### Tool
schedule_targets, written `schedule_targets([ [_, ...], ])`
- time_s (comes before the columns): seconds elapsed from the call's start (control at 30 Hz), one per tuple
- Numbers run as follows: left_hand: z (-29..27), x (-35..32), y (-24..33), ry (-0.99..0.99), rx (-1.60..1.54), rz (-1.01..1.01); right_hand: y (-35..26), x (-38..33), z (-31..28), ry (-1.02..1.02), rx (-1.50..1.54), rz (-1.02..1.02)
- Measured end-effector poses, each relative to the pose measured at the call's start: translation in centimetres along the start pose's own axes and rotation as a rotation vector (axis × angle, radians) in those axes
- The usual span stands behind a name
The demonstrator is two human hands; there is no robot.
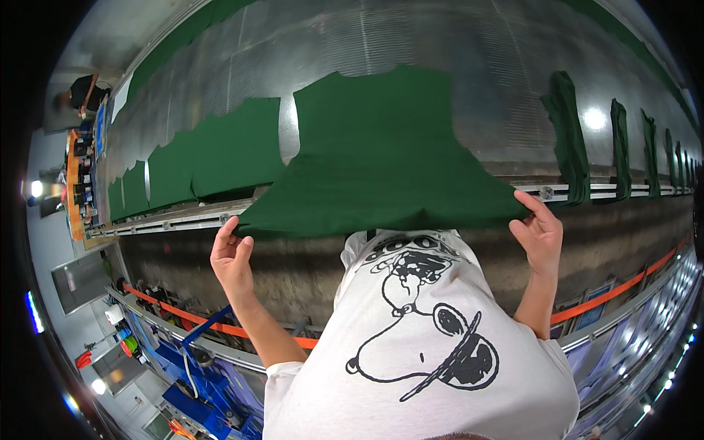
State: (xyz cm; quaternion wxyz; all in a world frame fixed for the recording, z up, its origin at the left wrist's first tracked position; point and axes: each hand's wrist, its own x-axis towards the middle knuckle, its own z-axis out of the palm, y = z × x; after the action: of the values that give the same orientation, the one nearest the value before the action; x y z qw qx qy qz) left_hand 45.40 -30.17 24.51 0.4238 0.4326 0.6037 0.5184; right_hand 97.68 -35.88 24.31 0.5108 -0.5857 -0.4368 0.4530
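A dark green cut fabric panel [381, 147] spreads over the long grey table [330, 44] in front of me. Its near edge is pulled out past the table's metal rail toward my body and hangs taut between my hands. My left hand [235, 260] has the near left corner at its thumb and fingers. At the opposite corner, my right hand [541, 233] grips the cloth the same way, index finger on the upper side. The panel's far end lies flat on the table, with a notched outline. Cloth partly hides the fingertips of both hands.
More green panels [227, 150] lie flat along the table to the left. Several folded green pieces [568, 139] drape over the rail [601, 192] on the right. Behind me run an orange rail [213, 328] and a blue machine [198, 400]. Another person [86, 94] stands far left.
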Motion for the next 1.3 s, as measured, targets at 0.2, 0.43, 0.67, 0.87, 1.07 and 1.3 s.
schedule_targets([
  [0.2, -1.2, 2.6, -0.8, -0.06, 0.578, 0.32, -0.8, 1.1, -0.5, -0.044, -0.603, -0.334],
  [0.43, 1.3, 7.7, -8.2, -0.08, -0.162, -0.159, 4.8, 6.2, 2.4, 0.011, 0.071, 0.161],
  [0.67, 6.7, 12.0, -18.5, -0.546, 1.064, -0.013, 21.4, 8.7, 3.7, -0.291, -1.039, -0.125],
  [0.87, 14.4, 16.7, -16.6, -0.42, 0.86, 0.336, 22.5, 10.0, 4.1, 0.192, -0.774, 0.138],
  [1.07, 27.2, 22.9, -21.8, -0.638, 1.019, 0.736, 23.9, 12.0, 5.3, 0.286, -0.798, 0.333],
  [1.3, 38.3, 19.8, -20.5, -1.001, 0.914, 0.9, 23.1, 12.3, 5.0, 0.295, -0.467, 0.585],
])
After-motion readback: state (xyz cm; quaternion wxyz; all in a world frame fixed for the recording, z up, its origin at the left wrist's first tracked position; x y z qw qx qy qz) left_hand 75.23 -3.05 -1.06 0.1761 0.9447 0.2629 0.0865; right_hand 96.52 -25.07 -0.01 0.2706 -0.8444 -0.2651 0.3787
